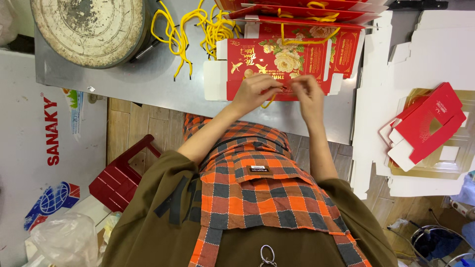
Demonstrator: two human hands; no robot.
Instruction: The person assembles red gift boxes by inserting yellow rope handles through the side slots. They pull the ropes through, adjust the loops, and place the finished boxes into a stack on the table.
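While both hands meet at the near edge of the grey table (148, 84), this is what stands about them. Left hand (255, 89): fingers pinched on the end of a yellow cord (268, 102), whose loop hangs just below the knuckles. Right hand (308, 94): fingertips pinched close by the left ones, seemingly on the same cord; the grip itself is too small to make out. Flat red box (277, 62): printed card with gold flowers and white flaps, lying unfolded on the table under the hands, with a stack of like sheets behind it. It looks light, stiff and easily creased, best held by its edges or flaps. The cord looks soft, limp and thin, best nipped at its tip. Loose yellow cords (183, 29): a tangled heap further back. Round metal drum (89, 27): worn, scuffed top, at the far left corner. Folded red carton (428, 128): on white card sheets to the right. Red plastic stool (121, 180): on the wooden floor below.
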